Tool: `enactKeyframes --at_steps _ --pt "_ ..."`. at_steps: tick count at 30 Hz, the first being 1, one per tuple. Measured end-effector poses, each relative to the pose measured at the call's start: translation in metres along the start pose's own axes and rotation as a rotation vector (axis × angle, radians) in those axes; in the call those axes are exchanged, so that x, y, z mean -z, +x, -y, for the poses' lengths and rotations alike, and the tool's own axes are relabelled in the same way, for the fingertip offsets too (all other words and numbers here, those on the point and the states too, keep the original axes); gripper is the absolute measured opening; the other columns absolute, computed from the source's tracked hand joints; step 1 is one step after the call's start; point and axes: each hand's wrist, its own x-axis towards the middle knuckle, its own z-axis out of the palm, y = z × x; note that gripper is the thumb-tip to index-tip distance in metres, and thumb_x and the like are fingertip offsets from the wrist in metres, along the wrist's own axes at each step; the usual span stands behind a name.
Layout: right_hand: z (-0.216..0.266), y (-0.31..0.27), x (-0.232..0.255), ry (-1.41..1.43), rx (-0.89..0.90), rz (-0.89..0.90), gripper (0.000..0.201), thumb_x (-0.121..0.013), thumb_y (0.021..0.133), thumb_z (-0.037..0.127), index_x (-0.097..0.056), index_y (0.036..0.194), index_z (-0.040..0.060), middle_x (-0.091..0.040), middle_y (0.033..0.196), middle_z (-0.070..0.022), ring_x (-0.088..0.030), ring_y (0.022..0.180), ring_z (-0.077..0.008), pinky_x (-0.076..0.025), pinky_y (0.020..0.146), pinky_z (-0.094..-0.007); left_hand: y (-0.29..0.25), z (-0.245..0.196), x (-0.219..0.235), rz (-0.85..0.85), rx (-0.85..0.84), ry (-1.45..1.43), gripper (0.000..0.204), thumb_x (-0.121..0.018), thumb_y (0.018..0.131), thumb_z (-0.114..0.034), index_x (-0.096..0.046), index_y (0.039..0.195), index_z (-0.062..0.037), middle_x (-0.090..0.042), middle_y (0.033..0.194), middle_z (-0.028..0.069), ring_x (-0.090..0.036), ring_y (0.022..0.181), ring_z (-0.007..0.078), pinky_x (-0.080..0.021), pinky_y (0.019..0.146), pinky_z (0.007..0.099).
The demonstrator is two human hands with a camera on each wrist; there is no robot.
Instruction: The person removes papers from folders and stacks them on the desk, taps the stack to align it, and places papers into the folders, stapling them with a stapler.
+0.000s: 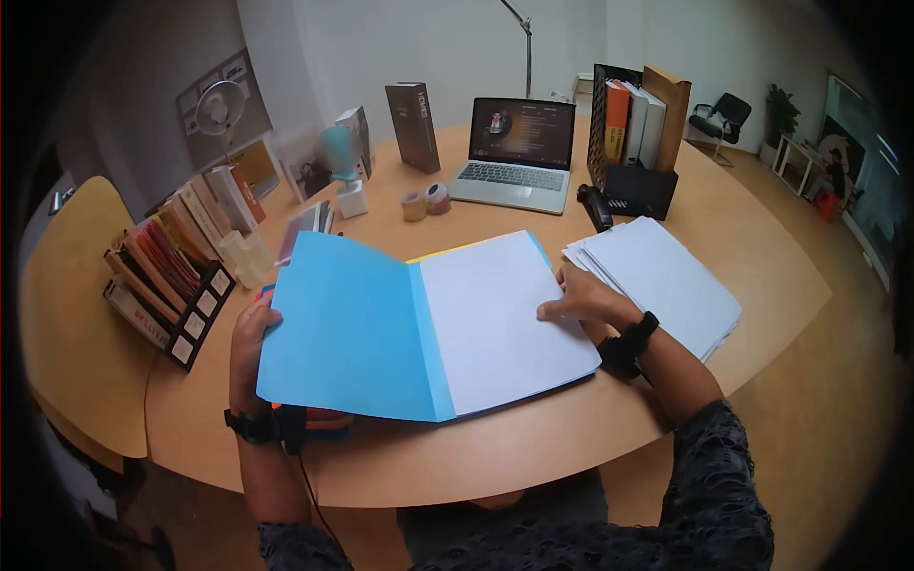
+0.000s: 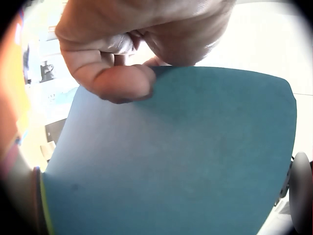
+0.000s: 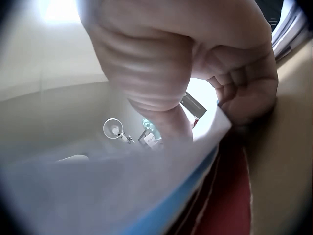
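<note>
rack [image 1: 195,319]: far L on desk [image 1: 476,471], well apart from the work; no reason to reach that way
L hand [image 1: 250,333]: pinches outer edge of folder [image 1: 347,324], thumb [image 2: 122,83] on inner face, other fingers mostly hidden behind, can't tell if spread or together; best kept light, b/c a hard pinch may crease the card
coloured folders [image 1: 328,419]: peek out below L side of folder; worth keeping its lower edge clear of them so nothing snags
folder: lies open btwn both hands, over near part of desk, light blue inside; hold both halves at approx same height so it doesn't twist
fold [image 1: 433,352]: runs btwn cover and sheets; good line to tuck the inner paper edge against
sheets [image 1: 509,324]: white, on R half; keep that half near level, as tilting could let them slide out
R hand [image 1: 586,293]: pinches R edge, thumb on top of sheets, other fingers curled close together around/under the edge, tips hidden; steady thumb w/ little push should stop top sheet shifting or buckling
paper pile [image 1: 666,285]: just R of folder, beyond R hand; mind the forearm, a sweep could skew it
</note>
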Motion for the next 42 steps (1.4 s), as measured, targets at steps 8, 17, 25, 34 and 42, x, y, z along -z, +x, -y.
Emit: enactKeyframes --at_steps 8,17,25,34,42 --pt "-0.011 -0.003 0.016 0.236 -0.134 -0.031 0.044 -0.069 0.083 0.018 -0.061 0.117 -0.0094 -0.067 0.104 -0.0227 -0.067 0.093 -0.0294 -0.05 0.085 -0.0331 -0.007 -0.009 -0.004 -0.067 -0.008 -0.008 0.041 -0.042 0.085 -0.013 -0.057 0.117 0.0077 -0.064 0.09 0.0087 -0.062 0.071 0.0122 -0.051 0.066 0.0242" --pt "-0.133 -0.029 0.136 0.641 0.147 -0.416 0.018 -0.059 0.098 0.017 -0.062 0.083 0.0076 -0.051 0.07 0.0072 -0.043 0.059 -0.0024 -0.038 0.054 -0.0217 -0.012 -0.003 0.006 0.005 -0.032 -0.01 0.049 -0.049 0.093 -0.033 -0.056 0.12 0.008 -0.065 0.093 0.009 -0.063 0.079 0.0124 -0.051 0.072 0.0236" --pt "-0.2 -0.075 0.188 0.397 -0.085 -0.282 0.017 -0.061 0.094 0.018 -0.064 0.084 0.0056 -0.058 0.077 0.0066 -0.05 0.065 -0.0052 -0.042 0.064 -0.023 -0.004 -0.032 0.006 0.03 -0.074 0.242 0.046 -0.05 0.091 -0.026 -0.058 0.12 0.0088 -0.066 0.092 0.0063 -0.061 0.076 0.0089 -0.049 0.07 0.0215" --pt "-0.224 -0.065 0.157 -0.029 -0.333 -0.312 0.016 -0.064 0.079 0.014 -0.064 0.072 0.0004 -0.057 0.064 -0.0016 -0.052 0.058 -0.0135 -0.044 0.062 -0.0303 0.019 -0.05 -0.016 0.176 -0.141 0.249 0.044 -0.054 0.098 -0.036 -0.061 0.117 0.0035 -0.063 0.091 0.001 -0.057 0.077 0.0064 -0.047 0.069 0.0202" --pt "-0.218 -0.056 0.132 -0.093 -0.343 -0.428 0.022 -0.068 0.076 0.012 -0.068 0.088 -0.0063 -0.068 0.079 -0.0173 -0.066 0.073 -0.0277 -0.051 0.071 -0.0369 0.034 -0.032 -0.091 0.344 -0.082 -0.005 0.07 -0.038 0.101 -0.057 -0.047 0.138 0.001 -0.059 0.1 0.0039 -0.055 0.086 0.0095 -0.049 0.075 0.025"
